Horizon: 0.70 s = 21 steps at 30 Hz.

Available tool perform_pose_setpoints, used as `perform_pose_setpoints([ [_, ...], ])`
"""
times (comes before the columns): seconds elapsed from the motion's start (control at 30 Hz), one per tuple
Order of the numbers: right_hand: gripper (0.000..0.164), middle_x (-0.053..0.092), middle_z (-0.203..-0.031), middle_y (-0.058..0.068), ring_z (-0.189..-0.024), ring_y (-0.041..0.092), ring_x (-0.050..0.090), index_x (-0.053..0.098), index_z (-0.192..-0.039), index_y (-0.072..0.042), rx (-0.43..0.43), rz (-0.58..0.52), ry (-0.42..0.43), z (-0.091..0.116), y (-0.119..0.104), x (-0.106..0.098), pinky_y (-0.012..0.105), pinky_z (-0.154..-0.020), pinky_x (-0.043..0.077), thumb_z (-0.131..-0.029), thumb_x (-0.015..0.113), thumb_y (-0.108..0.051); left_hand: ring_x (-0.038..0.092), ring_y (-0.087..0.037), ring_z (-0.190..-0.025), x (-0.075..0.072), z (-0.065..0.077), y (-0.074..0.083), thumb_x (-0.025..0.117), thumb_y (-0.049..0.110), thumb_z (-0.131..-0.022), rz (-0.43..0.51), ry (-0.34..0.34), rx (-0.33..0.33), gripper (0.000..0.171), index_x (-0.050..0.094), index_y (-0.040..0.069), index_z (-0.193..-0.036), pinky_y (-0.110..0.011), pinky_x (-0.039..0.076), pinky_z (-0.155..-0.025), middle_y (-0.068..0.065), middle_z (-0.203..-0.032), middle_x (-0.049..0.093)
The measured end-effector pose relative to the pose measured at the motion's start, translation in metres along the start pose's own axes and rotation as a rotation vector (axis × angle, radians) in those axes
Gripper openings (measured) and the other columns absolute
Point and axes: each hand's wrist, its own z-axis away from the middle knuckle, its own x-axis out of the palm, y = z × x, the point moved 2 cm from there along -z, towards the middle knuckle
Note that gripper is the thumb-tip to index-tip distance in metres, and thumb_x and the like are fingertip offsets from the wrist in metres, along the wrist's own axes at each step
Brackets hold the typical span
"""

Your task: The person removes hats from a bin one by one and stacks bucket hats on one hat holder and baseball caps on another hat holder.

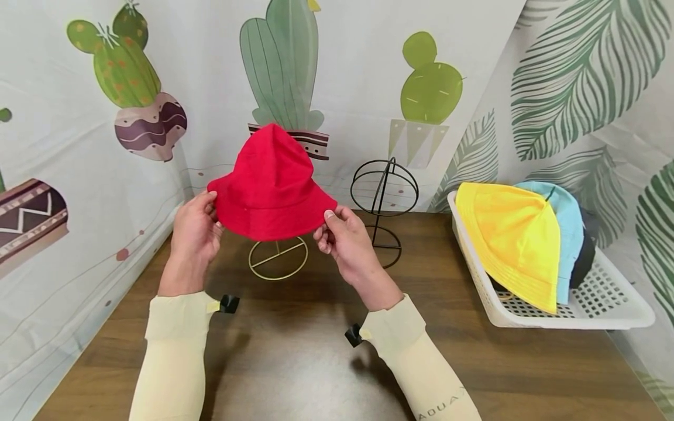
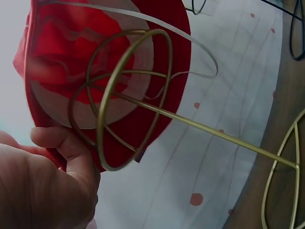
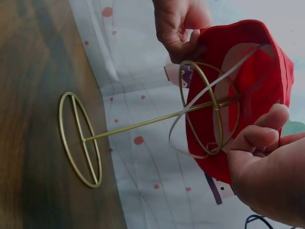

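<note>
Red hat crown-up over a gold stand, near the table's far edge, left hand pinching one side of the brim, right hand pinching the other, black stand chilling just beside, basket of hats in the far right corner

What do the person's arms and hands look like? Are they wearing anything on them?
The left hand and right hand wear no gloves. The left sleeve and right sleeve are pale cream with wide cuffs. A small black block sits by each cuff. Dark letters on the right sleeve seem to read AQUA.
</note>
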Motion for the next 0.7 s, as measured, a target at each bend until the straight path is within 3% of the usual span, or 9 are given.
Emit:
perform_pose_setpoints([
  [0.1, 0.006, 0.062, -0.075, 0.005, -0.06, 0.013, 0.052, 0.052, -0.113, -0.01, 0.004, 0.01, -0.001, -0.001, 0.004, 0.0, 0.019, -0.055, 0.045, -0.113, 0.052, -0.016, 0.071, -0.015, -0.074, -0.004, -0.004, -0.002, 0.058, 0.016, -0.109, 0.01, 0.036, -0.012, 0.015, 0.067, 0.004, -0.104, -0.024, 0.06, -0.062, -0.003, -0.085, 0.071],
  [0.27, 0.007, 0.062, -0.076, 0.005, -0.061, 0.013, 0.053, 0.052, -0.111, -0.01, 0.015, 0.029, -0.005, -0.003, 0.009, 0.0, 0.019, -0.057, 0.046, -0.113, 0.052, -0.016, 0.074, -0.012, -0.082, -0.012, -0.008, -0.004, 0.067, 0.024, -0.106, -0.035, 0.13, -0.033, 0.016, 0.071, 0.009, -0.11, -0.026, 0.063, -0.073, 0.0, -0.099, 0.073],
  [0.43, 0.009, 0.062, -0.076, 0.006, -0.062, 0.013, 0.052, 0.05, -0.106, -0.01, 0.034, 0.017, 0.004, -0.004, 0.013, 0.0, 0.019, -0.056, 0.046, -0.112, 0.053, -0.015, 0.073, -0.01, -0.074, -0.019, -0.013, -0.008, 0.069, 0.026, -0.105, -0.075, 0.198, -0.052, 0.017, 0.074, 0.01, -0.104, -0.025, 0.061, -0.064, 0.002, -0.09, 0.073],
  [0.7, 0.012, 0.062, -0.073, 0.005, -0.06, 0.013, 0.052, 0.047, -0.101, -0.012, 0.064, -0.01, 0.043, -0.009, 0.021, -0.007, 0.019, -0.055, 0.045, -0.112, 0.052, -0.013, 0.069, -0.009, -0.061, -0.029, -0.022, -0.014, 0.068, 0.028, -0.105, -0.125, 0.244, -0.104, 0.018, 0.073, 0.011, -0.101, -0.024, 0.054, -0.049, 0.002, -0.079, 0.07],
])
